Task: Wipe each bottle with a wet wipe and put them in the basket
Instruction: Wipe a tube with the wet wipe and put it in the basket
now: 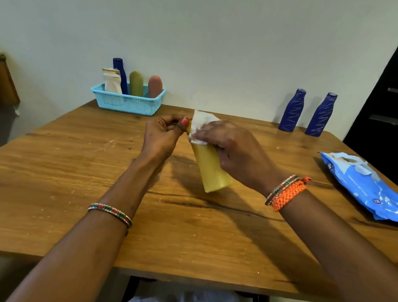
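Yellow plastic bottle [212,167], held tilted above the wooden counter [60,209]: the left hand [161,135] pinches its far end, while the right hand [230,149] has its fingers [202,133] curled over a white wet wipe [202,123] pressed round the upper body. It looks light, rigid and smooth, probably slippery once damp, so both ends merit a firm hold. The basket [126,103] stands at the far left.
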